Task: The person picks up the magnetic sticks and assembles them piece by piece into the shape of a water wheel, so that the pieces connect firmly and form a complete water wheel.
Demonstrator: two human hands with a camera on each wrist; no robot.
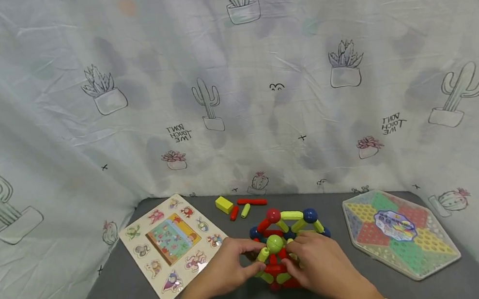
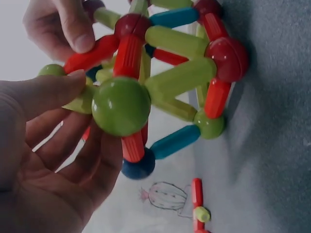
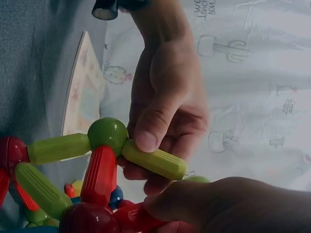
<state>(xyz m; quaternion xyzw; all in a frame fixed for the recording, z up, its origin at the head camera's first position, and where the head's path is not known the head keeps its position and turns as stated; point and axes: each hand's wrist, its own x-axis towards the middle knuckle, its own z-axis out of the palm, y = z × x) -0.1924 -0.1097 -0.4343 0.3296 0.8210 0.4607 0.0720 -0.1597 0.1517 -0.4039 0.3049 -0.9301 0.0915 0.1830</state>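
A ball-and-rod magnetic building structure (image 1: 291, 215) stands on the grey table, made of red, blue and green balls joined by coloured rods. My left hand (image 1: 229, 267) is at its near left side. Thumb and fingers there pinch a yellow-green rod (image 3: 155, 161), one end of which meets a green ball (image 2: 121, 106). On the near right side, my right hand (image 1: 321, 262) pinches a red rod (image 2: 95, 53) joined to a dark red ball (image 3: 90, 218). Another light green ball (image 1: 274, 243) sits between the hands. Fingers partly cover the structure's near part.
Behind the structure lie a yellow block (image 1: 224, 204), red rods (image 1: 251, 202) and a short yellow-green rod (image 1: 245, 210). A wooden picture puzzle board (image 1: 145, 276) is on the left, a hexagonal Chinese checkers board (image 1: 399, 235) on the right. A patterned curtain (image 1: 234, 96) hangs behind.
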